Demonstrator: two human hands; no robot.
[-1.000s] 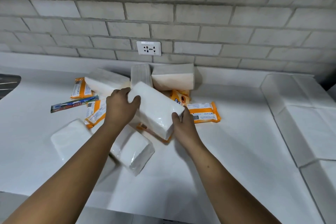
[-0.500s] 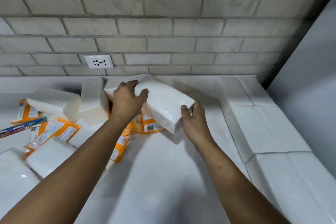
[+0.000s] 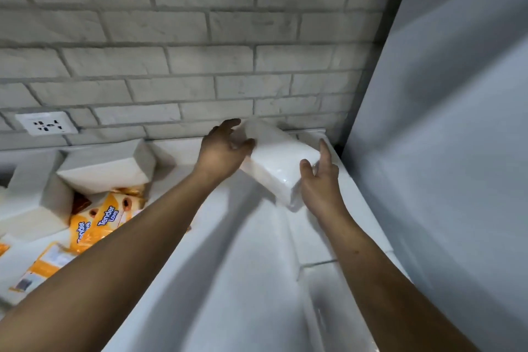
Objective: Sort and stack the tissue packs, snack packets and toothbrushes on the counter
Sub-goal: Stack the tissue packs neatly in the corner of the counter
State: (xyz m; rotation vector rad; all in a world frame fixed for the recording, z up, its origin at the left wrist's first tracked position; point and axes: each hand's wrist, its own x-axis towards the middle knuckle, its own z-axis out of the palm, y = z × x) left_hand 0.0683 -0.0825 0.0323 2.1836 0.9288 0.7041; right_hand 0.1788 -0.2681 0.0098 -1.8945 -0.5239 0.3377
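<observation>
A white tissue pack (image 3: 278, 160) is held between both hands over the back right corner of the counter, tilted, just above the raised white ledge. My left hand (image 3: 221, 151) grips its far left end. My right hand (image 3: 320, 180) cups its near right end, fingers partly spread. More white tissue packs (image 3: 105, 168) lie in a heap at the left, with orange snack packets (image 3: 100, 217) below them. No toothbrush is in view.
The white counter (image 3: 228, 280) runs toward me. A raised white ledge (image 3: 314, 237) lines its right side against a tall grey panel (image 3: 443, 151). A brick wall with a wall socket (image 3: 47, 123) closes the back.
Both hands have carried the tissue pack from the middle of the heap to the right, up to the back right corner. The view has swung right with them.
</observation>
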